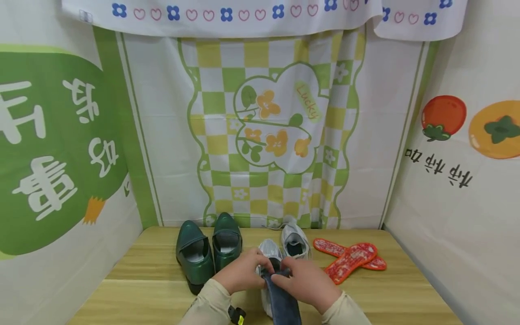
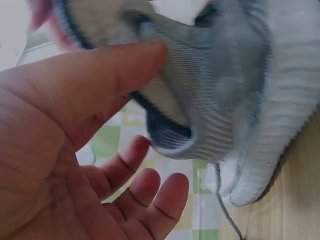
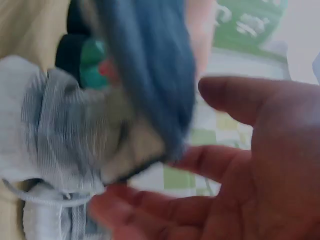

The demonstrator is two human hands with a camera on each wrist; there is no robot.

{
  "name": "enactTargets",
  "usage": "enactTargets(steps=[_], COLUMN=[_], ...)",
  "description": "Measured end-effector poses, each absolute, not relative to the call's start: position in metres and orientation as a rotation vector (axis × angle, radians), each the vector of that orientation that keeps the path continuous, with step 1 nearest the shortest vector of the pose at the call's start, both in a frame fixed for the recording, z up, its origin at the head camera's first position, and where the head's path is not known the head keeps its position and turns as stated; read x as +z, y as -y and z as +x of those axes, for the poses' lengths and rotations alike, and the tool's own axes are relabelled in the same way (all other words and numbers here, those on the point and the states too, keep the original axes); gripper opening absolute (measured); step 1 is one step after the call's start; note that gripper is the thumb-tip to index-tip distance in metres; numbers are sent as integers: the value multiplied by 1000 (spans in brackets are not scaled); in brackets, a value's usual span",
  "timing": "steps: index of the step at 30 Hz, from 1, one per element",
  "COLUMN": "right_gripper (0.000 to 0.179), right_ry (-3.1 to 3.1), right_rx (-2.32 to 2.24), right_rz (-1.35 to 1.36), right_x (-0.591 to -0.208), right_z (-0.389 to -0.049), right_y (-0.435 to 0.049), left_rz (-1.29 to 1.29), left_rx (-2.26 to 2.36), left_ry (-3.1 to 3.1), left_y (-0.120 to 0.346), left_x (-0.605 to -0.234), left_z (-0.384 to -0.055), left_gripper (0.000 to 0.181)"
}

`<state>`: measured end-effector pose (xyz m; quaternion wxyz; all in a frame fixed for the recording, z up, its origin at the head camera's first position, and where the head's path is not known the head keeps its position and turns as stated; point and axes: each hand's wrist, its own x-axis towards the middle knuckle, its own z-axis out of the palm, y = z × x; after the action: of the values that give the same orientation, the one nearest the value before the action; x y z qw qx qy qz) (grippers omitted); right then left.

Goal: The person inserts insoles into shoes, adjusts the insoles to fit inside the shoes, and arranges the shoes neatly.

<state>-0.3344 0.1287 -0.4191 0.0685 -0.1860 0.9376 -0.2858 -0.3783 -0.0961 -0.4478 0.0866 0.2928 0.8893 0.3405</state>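
A dark blue insole point(image 1: 284, 303) with a beige underside runs into the opening of a grey-and-white sneaker point(image 1: 269, 247). My left hand point(image 1: 243, 271) pinches the insole at the opening. In the left wrist view its thumb point(image 2: 145, 52) lies across the insole beside the ribbed collar, while the other fingers spread loosely. My right hand point(image 1: 310, 283) is at the insole's other side. The right wrist view is blurred; there the thumb point(image 3: 225, 95) stands just off the blue edge and a finger point(image 3: 200, 159) touches the insole from behind.
The matching sneaker point(image 1: 293, 240) stands behind, near the back curtain. Two dark green loafers point(image 1: 199, 259) are on the left. On the right, two red-edged insoles point(image 1: 352, 262) lie crossed on the wooden tabletop point(image 1: 406, 302). A small black object with yellow point(image 1: 237, 315) shows near my left sleeve.
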Motion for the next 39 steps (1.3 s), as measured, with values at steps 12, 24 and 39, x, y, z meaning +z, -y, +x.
enactTargets(steps=[12, 24, 39], right_gripper=[71, 26, 24], right_ry=[-3066, -2997, -3002], right_rx=[-91, -284, -363], right_rz=[-384, -490, -500], right_x=[-408, -391, -423], right_z=[-324, -331, -350], right_y=[-73, -90, -88], left_rz=[915, 858, 935], left_rx=[824, 857, 846], left_ry=[-2677, -2723, -2720], left_y=[92, 83, 84], left_x=[-491, -469, -468], left_z=[-407, -388, -391], left_gripper=[66, 88, 83])
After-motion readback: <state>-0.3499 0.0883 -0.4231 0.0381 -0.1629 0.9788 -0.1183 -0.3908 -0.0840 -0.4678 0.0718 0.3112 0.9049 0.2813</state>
